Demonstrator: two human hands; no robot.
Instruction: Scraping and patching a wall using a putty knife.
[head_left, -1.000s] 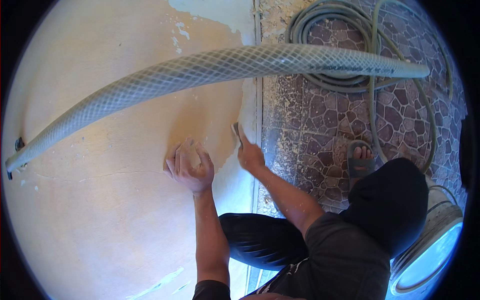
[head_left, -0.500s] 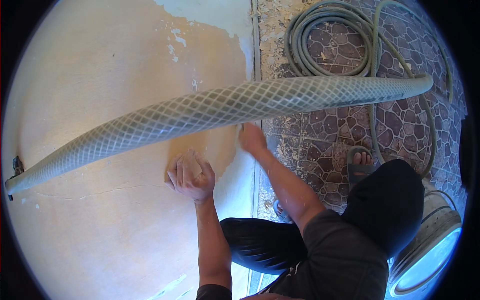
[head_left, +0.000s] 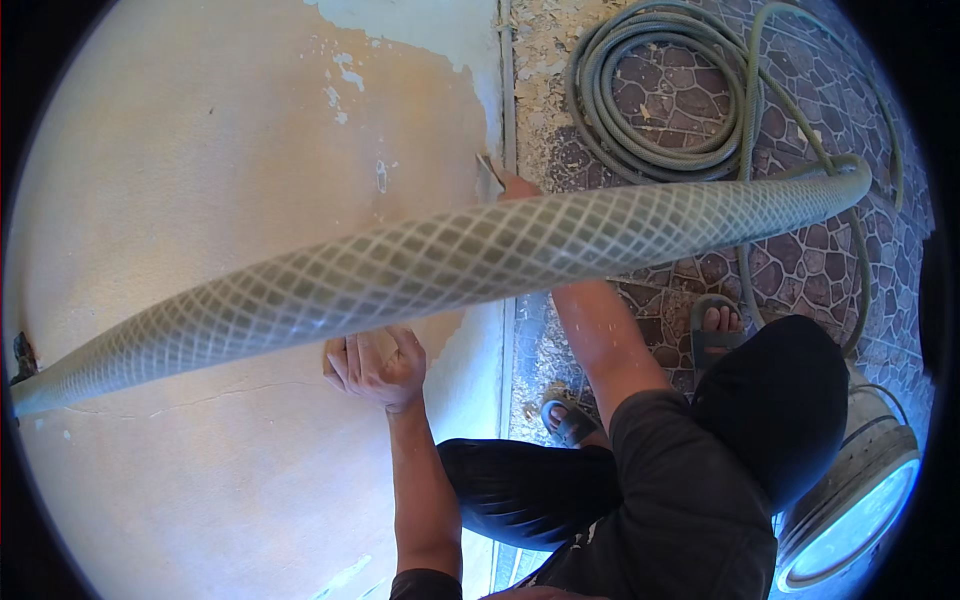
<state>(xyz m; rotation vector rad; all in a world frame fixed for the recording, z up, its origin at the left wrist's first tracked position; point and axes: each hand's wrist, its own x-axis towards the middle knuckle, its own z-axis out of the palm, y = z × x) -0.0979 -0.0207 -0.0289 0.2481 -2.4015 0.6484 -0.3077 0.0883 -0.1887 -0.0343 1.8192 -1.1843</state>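
Head view, looking down along a wall. One large mesh-patterned hose [head_left: 450,265] crosses the frame close to the camera, from lower left to upper right. One thinner green hose [head_left: 660,100] lies coiled on the stone-patterned floor [head_left: 800,270] at upper right. Two hands, two sandalled feet [head_left: 715,325], one round white tub [head_left: 850,510] at lower right.

Wall [head_left: 200,180]: sandy, stripped surface over most of it; one patch of pale old paint [head_left: 440,25] remains at the top, with small flecks below it. The wall's lower edge meets the floor along a pale strip littered with paint flakes. Broad bare wall lies open to the left and below the hands; the big hose hides a band across the middle.

Left hand [head_left: 375,365]: pressed flat against the wall, fingers bent, apparently clenched on a small sanding pad, just beneath the big hose. Right hand [head_left: 515,187]: arm stretched up past the hose, mostly hidden by it, gripping a scraper [head_left: 488,170] whose blade touches the wall beside the painted patch.
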